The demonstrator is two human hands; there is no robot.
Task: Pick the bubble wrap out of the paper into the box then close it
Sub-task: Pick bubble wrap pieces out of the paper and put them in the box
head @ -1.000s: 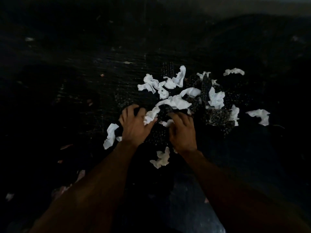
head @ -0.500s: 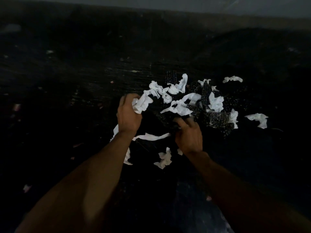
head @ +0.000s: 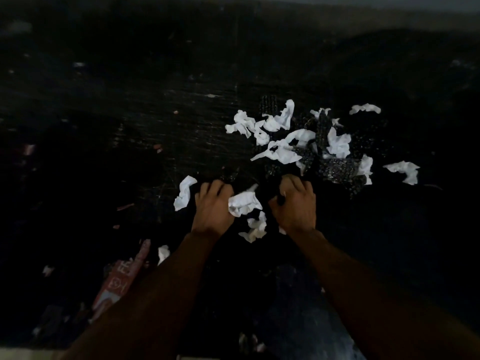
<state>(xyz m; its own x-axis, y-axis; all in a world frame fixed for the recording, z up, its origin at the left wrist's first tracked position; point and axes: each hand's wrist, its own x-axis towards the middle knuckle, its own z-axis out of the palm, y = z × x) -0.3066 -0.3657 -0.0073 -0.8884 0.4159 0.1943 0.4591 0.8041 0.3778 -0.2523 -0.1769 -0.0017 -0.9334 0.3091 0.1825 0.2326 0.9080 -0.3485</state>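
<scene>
**Both hands curled just below the heap**

The black bubble wrap (head: 335, 170) lies tangled with white paper scraps (head: 337, 145) in one heap on the dark surface (head: 130, 126). Just below the heap, the left hand (head: 213, 207) and right hand (head: 297, 205) sit knuckles-up, fingers curled under. A paper wad (head: 244, 203), also below the heap, touches the left thumb. It is too dark to tell what either hand grips

left hand (head: 213, 209): knuckles up, fingers curled | right hand (head: 297, 207): likewise
</scene>
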